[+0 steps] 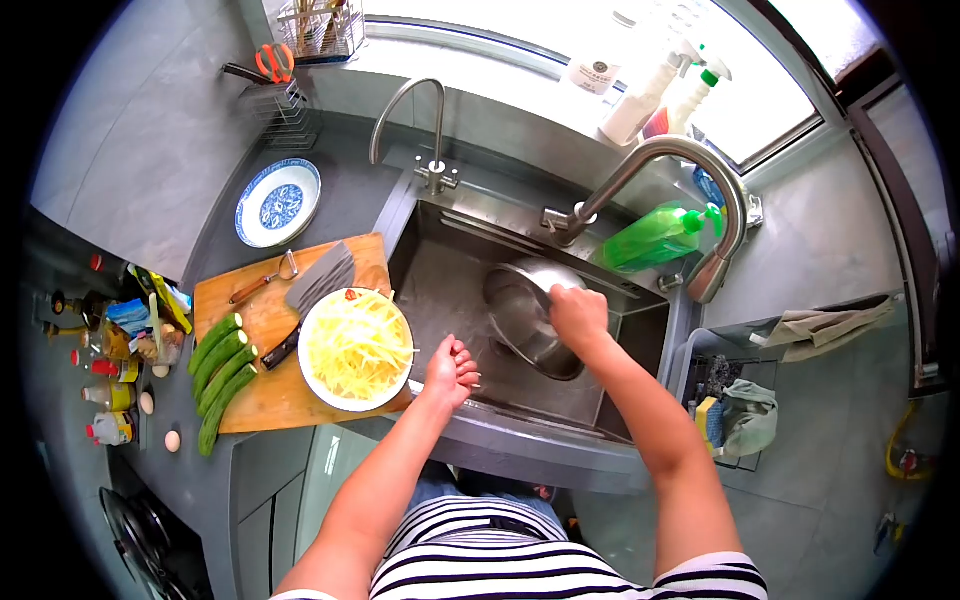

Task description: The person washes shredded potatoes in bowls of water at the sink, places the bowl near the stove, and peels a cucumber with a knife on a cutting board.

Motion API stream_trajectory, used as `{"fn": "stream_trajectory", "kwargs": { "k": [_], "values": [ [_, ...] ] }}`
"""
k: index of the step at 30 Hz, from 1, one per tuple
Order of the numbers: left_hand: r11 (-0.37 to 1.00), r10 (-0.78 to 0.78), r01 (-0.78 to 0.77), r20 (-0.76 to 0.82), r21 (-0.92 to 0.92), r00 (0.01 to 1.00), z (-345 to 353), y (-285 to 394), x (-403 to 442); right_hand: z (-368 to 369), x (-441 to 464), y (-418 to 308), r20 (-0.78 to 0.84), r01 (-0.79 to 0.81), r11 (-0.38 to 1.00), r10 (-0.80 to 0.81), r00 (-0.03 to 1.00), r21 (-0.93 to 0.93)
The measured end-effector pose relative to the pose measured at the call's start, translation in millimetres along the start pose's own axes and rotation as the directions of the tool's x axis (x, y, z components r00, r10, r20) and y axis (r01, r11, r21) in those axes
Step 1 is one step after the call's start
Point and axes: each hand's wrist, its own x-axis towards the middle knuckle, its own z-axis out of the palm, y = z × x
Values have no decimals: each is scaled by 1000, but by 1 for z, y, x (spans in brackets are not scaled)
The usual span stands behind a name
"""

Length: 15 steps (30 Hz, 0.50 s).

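My left grip (452, 372), nearest, is curled closed with nothing visible in it, right of the white bowl (352, 404). Beyond, my right grip (578, 318) holds the metal bowl (513, 312) by its right side; the bowl lies leftward, tilted inside the sink (440, 260), its rim's long axis slanting far-left to near-right.
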Motion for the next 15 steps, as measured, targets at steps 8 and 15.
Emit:
{"fn": "stream_trajectory", "kwargs": {
  "k": [8, 15],
  "values": [
    [1000, -10, 10, -3, 16, 1000, 11, 2, 3, 17, -41, 47, 59, -254, 967, 256, 965, -28],
    [998, -30, 31, -16, 51, 999, 19, -7, 4, 40, -68, 70, 32, -439, 776, 479, 877, 453]
  ]
}}
